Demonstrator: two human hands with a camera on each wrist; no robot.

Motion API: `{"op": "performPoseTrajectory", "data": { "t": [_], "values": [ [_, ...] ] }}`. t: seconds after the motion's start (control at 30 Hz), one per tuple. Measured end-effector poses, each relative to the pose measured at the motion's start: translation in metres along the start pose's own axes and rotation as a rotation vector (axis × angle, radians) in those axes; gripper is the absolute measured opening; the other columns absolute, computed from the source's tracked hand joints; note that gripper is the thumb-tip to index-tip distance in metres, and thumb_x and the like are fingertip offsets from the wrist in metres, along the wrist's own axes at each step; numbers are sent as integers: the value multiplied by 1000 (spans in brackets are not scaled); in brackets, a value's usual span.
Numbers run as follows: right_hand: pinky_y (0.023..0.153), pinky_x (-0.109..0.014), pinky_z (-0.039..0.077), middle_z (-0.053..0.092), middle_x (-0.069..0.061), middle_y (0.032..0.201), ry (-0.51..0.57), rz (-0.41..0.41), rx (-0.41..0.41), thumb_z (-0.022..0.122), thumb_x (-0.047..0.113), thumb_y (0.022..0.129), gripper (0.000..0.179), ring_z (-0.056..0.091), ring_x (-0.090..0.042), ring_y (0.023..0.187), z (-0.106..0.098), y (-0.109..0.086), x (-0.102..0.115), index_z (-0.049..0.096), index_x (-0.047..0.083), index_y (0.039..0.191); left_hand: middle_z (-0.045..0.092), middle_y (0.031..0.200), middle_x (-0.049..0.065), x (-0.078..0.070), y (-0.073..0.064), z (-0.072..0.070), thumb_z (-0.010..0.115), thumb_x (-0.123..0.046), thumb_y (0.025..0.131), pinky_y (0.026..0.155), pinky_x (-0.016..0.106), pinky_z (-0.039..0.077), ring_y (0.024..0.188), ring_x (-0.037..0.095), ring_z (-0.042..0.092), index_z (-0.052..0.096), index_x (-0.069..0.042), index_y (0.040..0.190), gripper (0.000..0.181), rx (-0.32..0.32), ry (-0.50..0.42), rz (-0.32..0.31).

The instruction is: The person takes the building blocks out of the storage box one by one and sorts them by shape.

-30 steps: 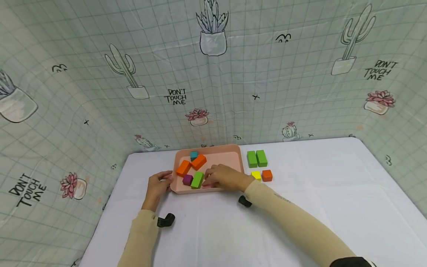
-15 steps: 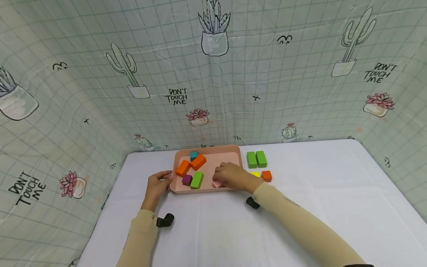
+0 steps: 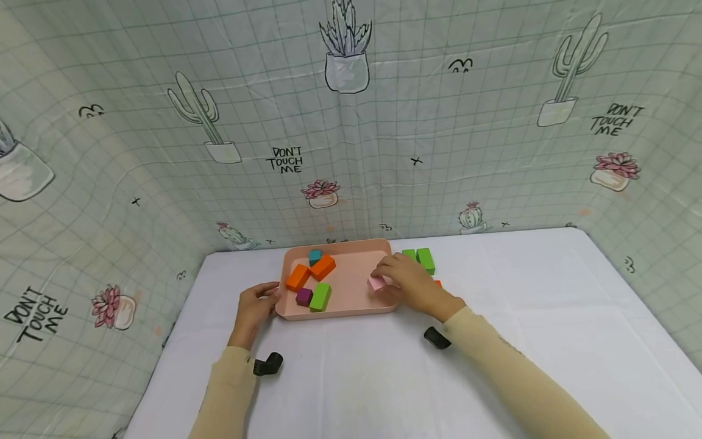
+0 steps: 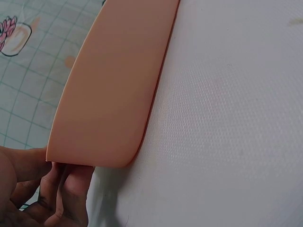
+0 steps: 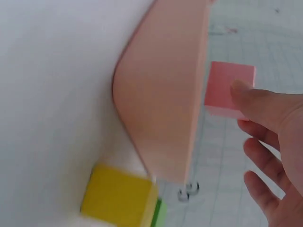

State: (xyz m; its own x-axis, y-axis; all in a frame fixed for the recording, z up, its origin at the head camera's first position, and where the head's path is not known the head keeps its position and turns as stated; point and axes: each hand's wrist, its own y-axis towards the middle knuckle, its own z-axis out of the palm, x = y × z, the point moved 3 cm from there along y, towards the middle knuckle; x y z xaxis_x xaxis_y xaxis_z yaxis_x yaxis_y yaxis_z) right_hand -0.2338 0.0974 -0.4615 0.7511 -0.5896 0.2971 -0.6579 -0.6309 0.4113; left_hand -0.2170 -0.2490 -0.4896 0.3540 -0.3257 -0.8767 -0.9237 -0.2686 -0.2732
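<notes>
My right hand (image 3: 414, 285) pinches a pink cube (image 3: 376, 283) between thumb and fingers, over the right part of a shallow pink tray (image 3: 351, 296). The right wrist view has the cube (image 5: 225, 90) up beyond the tray's rim, its lower fingers bent and apart from it. At the tray's left end, my left hand (image 3: 254, 310) grips the rim, thumb on one side and fingers against the outer wall. Inside the tray lie two orange blocks (image 3: 323, 267), a teal cube (image 3: 315, 256), a purple cube (image 3: 304, 297) and a green block (image 3: 320, 297).
Right of the tray, two green blocks (image 3: 425, 260) lie side by side, one partly covered by my right hand. An orange cube (image 3: 438, 284) peeks out behind that hand. A yellow cube (image 5: 118, 196) shows only in the right wrist view. A patterned curtain (image 3: 362, 152) surrounds the white table (image 3: 351, 378).
My right hand has moved right and slightly farther back with the pink cube, from beside the green block toward the tray's right side. The left hand has kept its grip on the tray.
</notes>
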Motion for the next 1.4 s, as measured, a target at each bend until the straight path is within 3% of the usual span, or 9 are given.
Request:
{"op": "performPoseTrajectory", "data": {
  "t": [0.17, 0.3, 0.47, 0.87, 1.1, 1.4],
  "values": [
    [94, -46, 53, 73, -5, 113, -7, 51, -116, 90, 5, 82, 33, 63, -29, 105, -22, -20, -14, 76, 7, 112, 61, 130, 23, 3, 1, -2, 64, -7, 105, 65, 16, 53, 82, 17, 59, 64, 2, 140, 36, -3, 12, -18],
    [91, -49, 53, 73, -8, 115, -10, 117, -147, 89, 5, 83, 33, 63, -31, 106, -37, -37, -25, 76, 7, 113, 61, 129, 24, 5, 1, -2, 63, -6, 105, 65, 17, 53, 82, 17, 59, 63, 4, 141, 36, -1, 9, -14],
    [93, -53, 52, 73, -10, 115, -15, 210, -141, 90, 5, 82, 37, 63, -32, 108, -49, -62, -40, 76, 5, 116, 60, 128, 24, 6, 0, -2, 63, -5, 105, 64, 17, 53, 79, 16, 58, 63, 5, 140, 37, 4, 4, -14],
    [93, -55, 51, 73, -10, 113, -61, 303, -141, 88, 1, 82, 37, 63, -34, 104, -59, -108, -67, 75, 4, 116, 61, 124, 23, 6, -1, -2, 64, -3, 104, 62, 17, 53, 74, 13, 58, 63, 6, 139, 36, 7, -18, -3],
    [92, -58, 51, 73, -13, 112, -81, 339, -84, 86, -2, 83, 34, 64, -38, 106, -58, -120, -74, 75, 2, 115, 61, 126, 23, 4, 1, 0, 64, -5, 105, 63, 17, 53, 74, 14, 58, 62, 6, 140, 37, 14, -14, 3],
    [87, -57, 53, 73, -10, 110, -72, 329, -50, 85, -1, 84, 30, 65, -37, 104, -50, -124, -75, 76, 3, 113, 61, 124, 22, 3, 0, -1, 64, -5, 104, 62, 18, 53, 74, 14, 57, 63, 6, 139, 36, 11, -8, 0]
  ]
}}
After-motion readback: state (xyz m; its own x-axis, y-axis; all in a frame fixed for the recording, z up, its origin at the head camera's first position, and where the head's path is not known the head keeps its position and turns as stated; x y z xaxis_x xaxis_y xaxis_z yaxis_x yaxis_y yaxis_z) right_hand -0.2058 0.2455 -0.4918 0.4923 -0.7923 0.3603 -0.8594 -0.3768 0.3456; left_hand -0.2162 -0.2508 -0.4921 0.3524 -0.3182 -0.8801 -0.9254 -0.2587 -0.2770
